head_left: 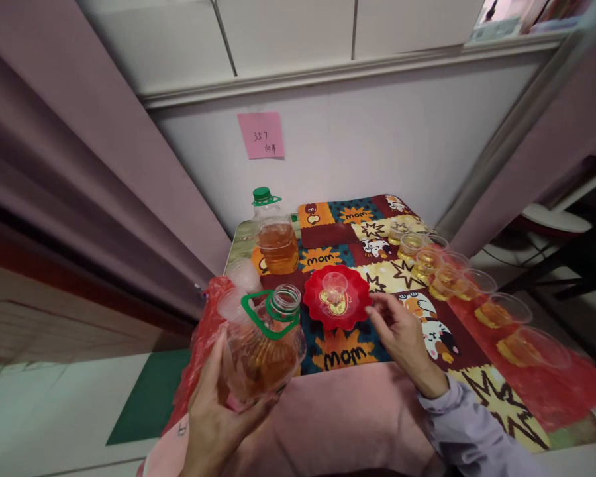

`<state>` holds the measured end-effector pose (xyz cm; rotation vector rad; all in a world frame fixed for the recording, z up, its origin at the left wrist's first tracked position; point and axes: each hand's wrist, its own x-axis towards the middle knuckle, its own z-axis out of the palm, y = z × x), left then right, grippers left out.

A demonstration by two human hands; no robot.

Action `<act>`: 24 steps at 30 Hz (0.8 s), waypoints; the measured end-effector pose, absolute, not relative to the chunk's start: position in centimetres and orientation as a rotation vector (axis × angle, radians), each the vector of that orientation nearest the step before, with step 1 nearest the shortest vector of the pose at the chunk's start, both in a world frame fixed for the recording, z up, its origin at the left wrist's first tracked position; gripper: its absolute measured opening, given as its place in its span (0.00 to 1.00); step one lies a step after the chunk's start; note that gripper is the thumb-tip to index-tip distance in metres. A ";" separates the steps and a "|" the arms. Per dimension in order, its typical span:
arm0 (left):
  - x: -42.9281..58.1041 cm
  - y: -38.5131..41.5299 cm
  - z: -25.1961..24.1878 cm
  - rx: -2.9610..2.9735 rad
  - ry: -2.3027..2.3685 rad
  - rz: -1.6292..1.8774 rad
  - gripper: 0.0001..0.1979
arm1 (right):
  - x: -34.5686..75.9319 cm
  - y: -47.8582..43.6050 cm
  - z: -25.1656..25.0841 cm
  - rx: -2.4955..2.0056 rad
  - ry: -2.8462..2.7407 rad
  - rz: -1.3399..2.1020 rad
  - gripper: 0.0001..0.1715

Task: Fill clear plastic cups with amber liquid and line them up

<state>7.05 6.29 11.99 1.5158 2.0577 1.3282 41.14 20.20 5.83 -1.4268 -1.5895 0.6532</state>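
Observation:
In the head view my left hand [228,404] is wrapped round the lower body of a clear plastic oil bottle [268,354]. The bottle has amber liquid in it, a green carry handle and an uncapped mouth, and it leans toward the right. To its right, a red scalloped dish [318,311] sits on the patterned cloth, with a small clear plastic cup [334,288] standing in it. At the dish's right rim is my right hand [400,331], its thumb and fingertips closed on the edge.
A second bottle [277,248] with a green cap stands at the back left. Stacked clear cups [243,275] are beside it. Along the right edge several cups of yellow liquid [447,281] form a row, partly over red plastic film [561,384]. Behind the table rises a white wall [347,139].

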 end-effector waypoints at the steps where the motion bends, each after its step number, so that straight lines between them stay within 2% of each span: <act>1: 6.9 6.5 11.9 1.519 2.065 1.324 0.65 | 40.8 20.4 6.0 -1.404 -1.656 0.614 0.25; 5: 6.1 7.2 11.5 1.521 2.081 1.296 0.65 | 40.1 22.2 5.0 -1.449 -1.735 0.417 0.41; 7: 5.7 7.5 11.4 1.510 2.070 1.308 0.65 | 40.5 22.9 3.7 -1.551 -1.672 0.432 0.46; 9: 5.5 7.6 11.2 1.499 2.058 1.317 0.65 | 41.0 23.2 2.3 -1.645 -1.542 0.616 0.41; 12: 5.2 7.9 10.9 1.506 2.032 1.281 0.65 | 41.2 23.0 0.6 -1.653 -1.316 0.993 0.30; 14: 5.1 8.0 10.5 1.508 2.017 1.262 0.65 | 40.9 22.9 0.1 -1.620 -1.246 1.092 0.25; 24: 7.0 8.8 10.2 1.551 2.021 1.314 0.64 | 39.9 23.8 0.2 -1.601 -1.169 1.112 0.24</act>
